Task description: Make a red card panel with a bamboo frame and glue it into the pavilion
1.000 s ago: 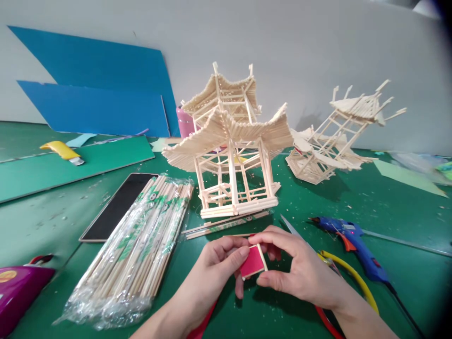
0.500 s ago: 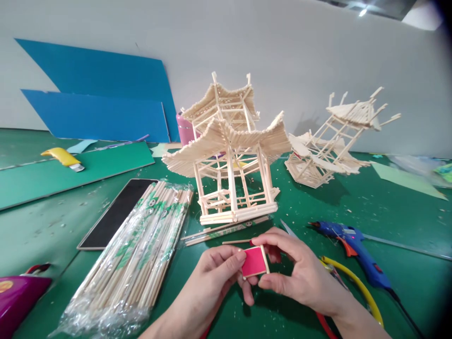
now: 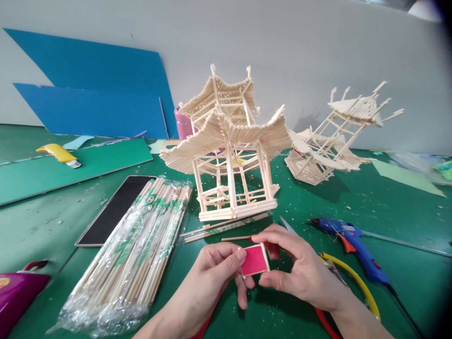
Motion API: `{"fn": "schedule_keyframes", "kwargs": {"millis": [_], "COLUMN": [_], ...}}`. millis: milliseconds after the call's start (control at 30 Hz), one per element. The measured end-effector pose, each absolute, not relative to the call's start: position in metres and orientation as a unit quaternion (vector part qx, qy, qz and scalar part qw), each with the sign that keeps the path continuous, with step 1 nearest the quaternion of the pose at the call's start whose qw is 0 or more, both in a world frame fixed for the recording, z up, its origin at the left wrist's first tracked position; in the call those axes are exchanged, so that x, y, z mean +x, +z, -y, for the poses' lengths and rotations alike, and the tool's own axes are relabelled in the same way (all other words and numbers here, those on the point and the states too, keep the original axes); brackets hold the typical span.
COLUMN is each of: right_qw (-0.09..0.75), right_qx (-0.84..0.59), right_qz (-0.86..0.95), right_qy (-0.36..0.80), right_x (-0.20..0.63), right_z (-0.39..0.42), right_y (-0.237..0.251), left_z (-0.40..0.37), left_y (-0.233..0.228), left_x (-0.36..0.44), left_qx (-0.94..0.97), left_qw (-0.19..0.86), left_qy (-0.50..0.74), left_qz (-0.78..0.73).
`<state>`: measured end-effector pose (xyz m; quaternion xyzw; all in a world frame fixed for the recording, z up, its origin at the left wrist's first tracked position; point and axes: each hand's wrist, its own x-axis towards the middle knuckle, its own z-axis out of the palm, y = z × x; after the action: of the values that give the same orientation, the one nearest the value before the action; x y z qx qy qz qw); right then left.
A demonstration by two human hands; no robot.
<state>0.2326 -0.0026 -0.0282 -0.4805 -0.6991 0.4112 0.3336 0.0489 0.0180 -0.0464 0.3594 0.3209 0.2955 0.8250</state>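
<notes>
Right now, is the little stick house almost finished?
Mostly built: the stick pagoda stands upright with two roofs on its frame. In hand: the left hand and right hand together pinch a small red panel with a stick edge. It is not yet on the pagoda, whose walls are open; a chopstick bundle lies unopened and the glue gun lies nearby.

- One view only, from a camera worn on the person's head, facing forward and down across the green table (image 3: 353, 188) toward the grey wall at 12 o'clock
- It sits close to the left hand (image 3: 215, 270) and right hand (image 3: 300, 268), which enter from 6 o'clock and fill the lower middle
- The stick pavilion (image 3: 229, 160) stands near, at 12 o'clock from the hands; the blue boards (image 3: 95, 94) lie far off at 10 o'clock
- The picture bends at its edges and darkens at the right corners
</notes>
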Motion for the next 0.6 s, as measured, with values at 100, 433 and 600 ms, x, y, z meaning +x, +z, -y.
{"fn": "schedule_keyframes", "kwargs": {"millis": [100,433,600], "right_qw": [0.336,0.340,0.340], "right_qx": [-0.481,-0.479,-0.481], "right_qz": [0.697,0.694,0.683], "right_qy": [0.413,0.417,0.432], "right_x": [0.2322,0.2316,0.2319], "right_z": [0.0026,0.0041,0.0045], "right_y": [-0.0283,-0.0288,-0.0282], "left_z": [-0.0177,-0.0167,-0.0168], "left_y": [-0.0462,-0.0468,-0.0461], "left_x": [0.0495,0.0503,0.0504], "left_qx": [0.363,0.365,0.364], "left_qw": [0.825,0.824,0.823], "left_qy": [0.295,0.293,0.291], "left_qz": [-0.319,-0.320,-0.325]}}
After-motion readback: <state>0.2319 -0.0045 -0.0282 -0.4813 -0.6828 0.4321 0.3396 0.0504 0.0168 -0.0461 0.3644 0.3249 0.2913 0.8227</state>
